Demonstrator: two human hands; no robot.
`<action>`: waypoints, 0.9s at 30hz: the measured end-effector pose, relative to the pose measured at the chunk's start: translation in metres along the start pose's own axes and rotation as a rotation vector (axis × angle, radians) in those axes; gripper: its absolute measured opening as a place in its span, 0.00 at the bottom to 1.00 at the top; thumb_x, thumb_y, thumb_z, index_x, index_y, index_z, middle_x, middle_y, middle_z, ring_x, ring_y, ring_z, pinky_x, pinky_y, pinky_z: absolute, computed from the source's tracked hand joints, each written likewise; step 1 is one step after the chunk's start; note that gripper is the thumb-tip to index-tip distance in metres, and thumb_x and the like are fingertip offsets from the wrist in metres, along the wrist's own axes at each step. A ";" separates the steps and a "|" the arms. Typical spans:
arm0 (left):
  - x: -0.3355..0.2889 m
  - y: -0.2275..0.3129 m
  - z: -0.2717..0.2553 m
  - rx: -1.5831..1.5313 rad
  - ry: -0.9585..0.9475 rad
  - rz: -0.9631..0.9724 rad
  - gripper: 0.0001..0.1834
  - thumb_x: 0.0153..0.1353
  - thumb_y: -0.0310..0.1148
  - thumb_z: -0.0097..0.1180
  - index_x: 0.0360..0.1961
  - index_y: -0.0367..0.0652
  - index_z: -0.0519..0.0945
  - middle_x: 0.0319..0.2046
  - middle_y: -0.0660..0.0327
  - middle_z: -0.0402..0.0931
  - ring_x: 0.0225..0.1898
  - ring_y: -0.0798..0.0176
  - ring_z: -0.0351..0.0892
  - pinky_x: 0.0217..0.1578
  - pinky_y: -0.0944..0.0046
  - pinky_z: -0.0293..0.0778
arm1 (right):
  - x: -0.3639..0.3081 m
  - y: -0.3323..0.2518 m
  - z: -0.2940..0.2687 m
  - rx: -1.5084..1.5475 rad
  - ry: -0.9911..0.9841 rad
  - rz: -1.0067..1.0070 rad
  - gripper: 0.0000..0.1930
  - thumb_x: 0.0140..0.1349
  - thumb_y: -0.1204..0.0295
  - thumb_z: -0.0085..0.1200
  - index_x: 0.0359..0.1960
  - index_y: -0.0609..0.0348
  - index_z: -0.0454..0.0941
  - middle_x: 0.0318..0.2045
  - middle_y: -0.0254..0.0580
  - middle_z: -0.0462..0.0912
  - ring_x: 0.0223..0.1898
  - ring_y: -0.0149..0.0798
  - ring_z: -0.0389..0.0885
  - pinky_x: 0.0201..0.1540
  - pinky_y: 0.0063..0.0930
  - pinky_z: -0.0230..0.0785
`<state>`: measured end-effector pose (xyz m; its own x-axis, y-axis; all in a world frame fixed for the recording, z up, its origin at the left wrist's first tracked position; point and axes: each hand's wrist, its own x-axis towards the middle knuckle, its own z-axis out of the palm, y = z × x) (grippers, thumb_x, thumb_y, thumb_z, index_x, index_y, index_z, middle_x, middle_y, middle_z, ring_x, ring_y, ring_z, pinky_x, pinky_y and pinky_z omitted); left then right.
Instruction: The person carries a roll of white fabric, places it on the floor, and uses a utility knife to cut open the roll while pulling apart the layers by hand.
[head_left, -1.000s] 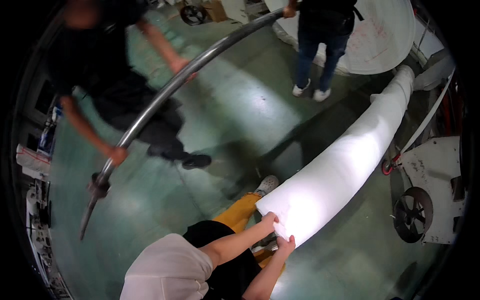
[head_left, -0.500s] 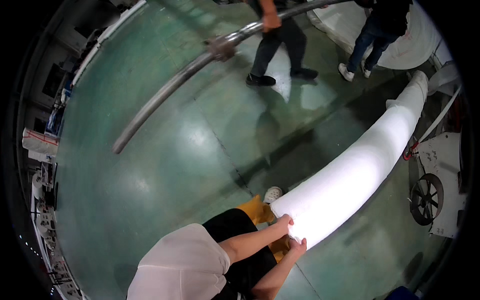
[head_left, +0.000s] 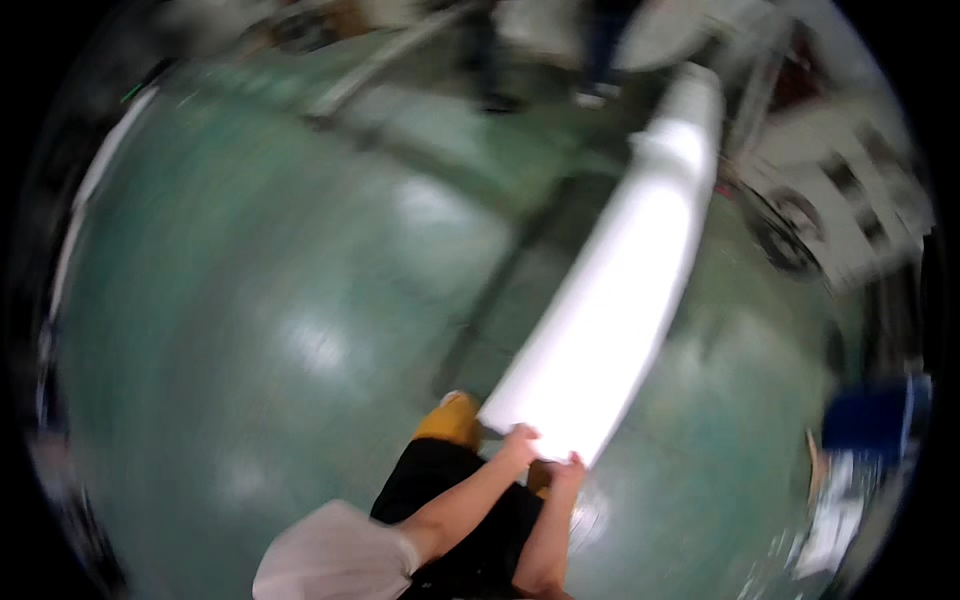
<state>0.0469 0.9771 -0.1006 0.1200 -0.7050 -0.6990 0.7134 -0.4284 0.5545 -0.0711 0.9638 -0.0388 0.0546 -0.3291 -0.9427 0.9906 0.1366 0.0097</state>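
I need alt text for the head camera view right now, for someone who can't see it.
Blurred fisheye view looking down: the person's left hand and right hand grip the near end of a long white roll that stretches away over a glossy green floor. A long metal pipe and other people's legs show faintly at the top.

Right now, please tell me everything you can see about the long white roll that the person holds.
The long white roll is a thick cylinder, smooth and slightly glossy; the material may be film or paper, but blur hides detail. It runs from its near end at the person's hands up and to the right, above the green floor, with a narrower step near its far end. The left hand grips the near end's left edge and the right hand its lower edge. What supports the far end is unclear.
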 end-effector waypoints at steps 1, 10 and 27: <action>-0.040 0.022 0.011 -0.420 0.107 -0.259 0.17 0.37 0.24 0.43 0.33 0.29 0.68 0.37 0.50 0.64 0.43 0.48 0.67 0.50 0.51 0.68 | -0.006 0.005 -0.021 -0.207 0.060 -0.174 0.29 0.53 0.71 0.41 0.60 0.66 0.57 0.61 0.54 0.58 0.61 0.55 0.56 0.63 0.58 0.43; -0.150 0.068 -0.135 -0.506 0.217 -0.349 0.28 0.32 0.21 0.37 0.43 0.29 0.65 0.43 0.47 0.63 0.49 0.38 0.61 0.57 0.43 0.61 | -0.085 0.143 -0.118 0.073 0.104 0.025 0.28 0.51 0.79 0.38 0.58 0.65 0.58 0.60 0.54 0.61 0.60 0.56 0.59 0.61 0.58 0.48; -0.374 0.056 -0.468 -0.180 0.262 -0.424 0.32 0.32 0.20 0.39 0.48 0.30 0.66 0.43 0.48 0.67 0.47 0.41 0.67 0.52 0.45 0.67 | -0.136 0.384 -0.510 -1.083 0.010 -0.357 0.23 0.53 0.73 0.43 0.53 0.70 0.63 0.53 0.54 0.68 0.55 0.54 0.63 0.58 0.47 0.57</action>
<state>0.3652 1.4819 -0.0195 -0.0524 -0.3164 -0.9472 0.8411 -0.5253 0.1289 0.2380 1.5373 -0.0770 -0.2144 -0.5042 -0.8365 0.3197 0.7731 -0.5479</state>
